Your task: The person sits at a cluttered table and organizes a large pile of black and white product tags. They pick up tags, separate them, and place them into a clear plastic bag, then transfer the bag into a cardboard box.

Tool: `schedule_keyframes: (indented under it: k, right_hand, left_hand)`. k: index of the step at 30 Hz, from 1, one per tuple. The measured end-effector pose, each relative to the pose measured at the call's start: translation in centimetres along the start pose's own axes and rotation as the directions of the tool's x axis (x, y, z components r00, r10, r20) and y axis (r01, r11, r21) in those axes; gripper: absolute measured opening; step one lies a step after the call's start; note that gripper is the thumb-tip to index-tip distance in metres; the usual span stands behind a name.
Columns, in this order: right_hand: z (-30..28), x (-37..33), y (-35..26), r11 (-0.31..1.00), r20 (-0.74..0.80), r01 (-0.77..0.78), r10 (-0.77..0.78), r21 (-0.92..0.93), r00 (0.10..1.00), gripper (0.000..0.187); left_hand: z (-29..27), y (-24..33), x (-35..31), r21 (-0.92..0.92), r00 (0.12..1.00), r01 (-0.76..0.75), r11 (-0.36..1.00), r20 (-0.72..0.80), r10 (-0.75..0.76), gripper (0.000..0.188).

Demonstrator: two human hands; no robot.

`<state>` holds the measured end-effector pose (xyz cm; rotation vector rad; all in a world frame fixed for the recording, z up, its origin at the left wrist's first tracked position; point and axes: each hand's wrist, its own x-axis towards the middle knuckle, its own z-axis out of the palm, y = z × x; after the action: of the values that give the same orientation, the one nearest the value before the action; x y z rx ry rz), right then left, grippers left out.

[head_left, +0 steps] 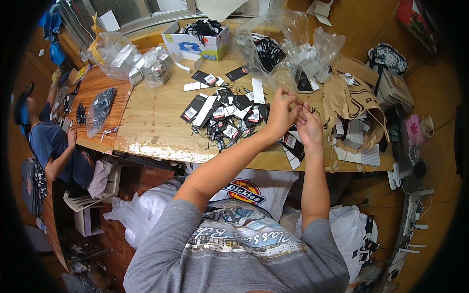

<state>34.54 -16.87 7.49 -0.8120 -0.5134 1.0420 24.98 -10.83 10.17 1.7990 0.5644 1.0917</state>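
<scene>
My left hand (pixel 282 113) and my right hand (pixel 309 128) meet above the right side of the table, their fingertips pinched close together. Short black cords (pixel 314 110) stick out at the fingers of my right hand. What my left fingertips pinch is too small to make out. To the left of my hands lies a loose pile of black and white hang tags (pixel 218 112) with barcode labels and dark cords. More tags (pixel 291 141) lie under my right wrist, beside a white label strip (pixel 291 157).
At the back, a printed cardboard box (pixel 210 49) holds black cords, next to a clear plastic bag (pixel 266 51) of dark cords. An open brown paper bag (pixel 342 105) stands at right. Bagged small boxes (pixel 155 66) lie back left. A person (pixel 58 146) sits at far left.
</scene>
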Motion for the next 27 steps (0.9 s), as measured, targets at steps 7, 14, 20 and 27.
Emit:
schedule_keyframes:
  k: [7,14,20,27]
  right_hand:
    - [0.7,0.3,-1.4,1.000,-0.133,0.011,-0.012,-0.013,0.991,0.021]
    - [-2.2,1.2,-2.0,0.986,-0.034,-0.154,0.157,0.071,0.987,0.026]
    - [-1.0,0.1,-0.6,0.974,0.178,-0.207,0.221,-0.096,0.959,0.013]
    - [-1.1,0.3,-4.2,0.866,0.112,0.142,-0.100,-0.480,0.989,0.021]
  left_hand:
    - [1.9,-0.7,-2.1,-0.098,0.993,-0.098,0.990,-0.070,0.091,0.030]
    - [1.0,-2.6,0.2,-0.218,0.947,0.296,0.930,0.192,-0.257,0.016]
    - [0.8,-0.6,3.5,-0.445,0.841,0.491,0.749,0.467,-0.274,0.020]
    - [-0.1,-3.0,6.1,-0.069,0.984,-0.071,0.995,0.158,0.081,0.014]
